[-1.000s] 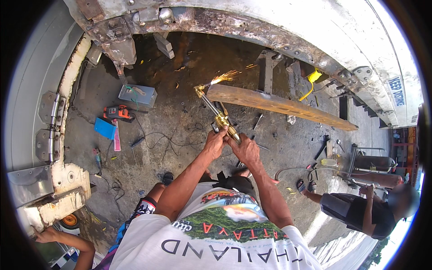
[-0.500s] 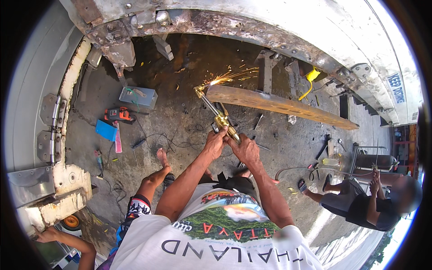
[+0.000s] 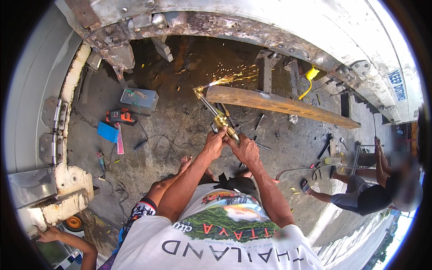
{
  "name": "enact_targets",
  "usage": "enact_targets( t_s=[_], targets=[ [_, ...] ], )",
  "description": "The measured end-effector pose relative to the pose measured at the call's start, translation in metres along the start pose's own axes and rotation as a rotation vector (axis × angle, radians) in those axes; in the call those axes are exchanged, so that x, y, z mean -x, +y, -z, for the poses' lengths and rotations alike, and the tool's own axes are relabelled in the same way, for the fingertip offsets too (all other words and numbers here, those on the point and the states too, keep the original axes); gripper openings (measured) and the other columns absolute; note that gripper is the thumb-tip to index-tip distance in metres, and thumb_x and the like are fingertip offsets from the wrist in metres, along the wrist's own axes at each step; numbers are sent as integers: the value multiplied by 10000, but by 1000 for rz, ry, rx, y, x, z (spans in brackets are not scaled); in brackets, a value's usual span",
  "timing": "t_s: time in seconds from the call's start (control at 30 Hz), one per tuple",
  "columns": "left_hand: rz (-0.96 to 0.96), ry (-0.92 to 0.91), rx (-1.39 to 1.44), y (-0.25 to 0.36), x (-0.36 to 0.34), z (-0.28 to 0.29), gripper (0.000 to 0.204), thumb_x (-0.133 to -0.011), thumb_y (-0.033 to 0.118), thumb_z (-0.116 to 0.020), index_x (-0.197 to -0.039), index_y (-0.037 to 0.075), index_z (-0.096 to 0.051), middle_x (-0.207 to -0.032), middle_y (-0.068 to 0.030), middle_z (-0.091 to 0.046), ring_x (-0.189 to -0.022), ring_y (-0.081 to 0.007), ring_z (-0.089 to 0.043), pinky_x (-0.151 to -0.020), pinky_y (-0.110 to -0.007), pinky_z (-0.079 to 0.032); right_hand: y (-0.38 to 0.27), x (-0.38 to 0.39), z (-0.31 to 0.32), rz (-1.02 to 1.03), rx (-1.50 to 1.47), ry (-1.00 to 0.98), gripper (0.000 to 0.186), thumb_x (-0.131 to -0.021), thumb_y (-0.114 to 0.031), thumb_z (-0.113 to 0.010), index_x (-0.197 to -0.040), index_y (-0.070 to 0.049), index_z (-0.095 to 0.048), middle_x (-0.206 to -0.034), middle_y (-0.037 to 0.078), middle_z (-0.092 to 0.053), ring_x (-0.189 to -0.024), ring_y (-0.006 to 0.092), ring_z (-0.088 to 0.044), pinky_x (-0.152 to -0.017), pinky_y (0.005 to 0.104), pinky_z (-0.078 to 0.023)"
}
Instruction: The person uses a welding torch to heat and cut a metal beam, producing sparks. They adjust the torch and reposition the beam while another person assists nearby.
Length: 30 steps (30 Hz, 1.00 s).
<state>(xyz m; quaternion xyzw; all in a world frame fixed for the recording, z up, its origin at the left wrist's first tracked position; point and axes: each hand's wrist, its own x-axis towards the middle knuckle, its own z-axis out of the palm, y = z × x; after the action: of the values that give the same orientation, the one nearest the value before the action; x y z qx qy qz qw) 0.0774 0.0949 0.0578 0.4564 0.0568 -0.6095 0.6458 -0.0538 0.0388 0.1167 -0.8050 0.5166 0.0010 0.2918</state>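
Both hands are closed around a brass-and-steel cutting torch (image 3: pixel 209 105) held out in front of me. My left hand (image 3: pixel 214 143) grips it by the valve body, and my right hand (image 3: pixel 244 149) wraps the rear of its handle. At the far end the torch head bends to the right, and a bright flame at its tip throws orange sparks (image 3: pixel 234 76) to the right. Just below the sparks lies the left end of a long rusty steel beam (image 3: pixel 283 104). Whether the flame touches the beam, I cannot tell.
A metal box (image 3: pixel 139 99), an orange-black tool (image 3: pixel 120 116) and a blue sheet (image 3: pixel 107 131) lie left. Cables and a hose (image 3: pixel 297 170) cross the floor. A truck frame (image 3: pixel 216 27) spans overhead. One person (image 3: pixel 366 193) is at right, another's hand (image 3: pixel 50 235) at lower left.
The person at right has shifted farther right with arms raised. The nearby person's foot at my left has moved right, beside my arm. My hands and torch stay nearly still; the sparks spread differently.
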Motion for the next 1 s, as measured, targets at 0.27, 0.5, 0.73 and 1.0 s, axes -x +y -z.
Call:
enact_targets(
  t_s=[0.27,0.5,0.73,1.0],
  targets=[
    [-9,-19,-2,0,1,0,209,-968,223,-693,-1061,43,-644,-915,-5,-648,-704,-87,-554,-629,-307,-510,-2,1,2,7,-13,1,707,-851,-658,-630,-995,34,-650,-795,319,-677,-847,476,-692,-758,524,-548],
    [-8,-9,-21,2,3,-3,196,-972,230,-688,-1054,57,-647,-905,-2,-646,-704,-92,-559,-635,-303,-519,0,2,2,30,-17,31,694,-862,-649,-631,-972,37,-648,-773,315,-672,-823,470,-693,-731,517,-551],
    [4,5,-39,2,1,-2,206,-960,242,-702,-1053,67,-646,-914,0,-648,-717,-94,-575,-650,-306,-552,-2,1,4,-4,-40,0,686,-866,-644,-631,-972,33,-647,-777,314,-672,-838,467,-693,-744,516,-548],
    [-63,-27,-67,5,3,-4,258,-976,229,-676,-1081,-4,-641,-1020,-66,-670,-853,-155,-667,-785,-327,-615,22,-12,-9,164,-232,7,681,-878,-661,-592,-989,8,-655,-756,307,-646,-771,473,-672,-730,505,-540]
  ],
)
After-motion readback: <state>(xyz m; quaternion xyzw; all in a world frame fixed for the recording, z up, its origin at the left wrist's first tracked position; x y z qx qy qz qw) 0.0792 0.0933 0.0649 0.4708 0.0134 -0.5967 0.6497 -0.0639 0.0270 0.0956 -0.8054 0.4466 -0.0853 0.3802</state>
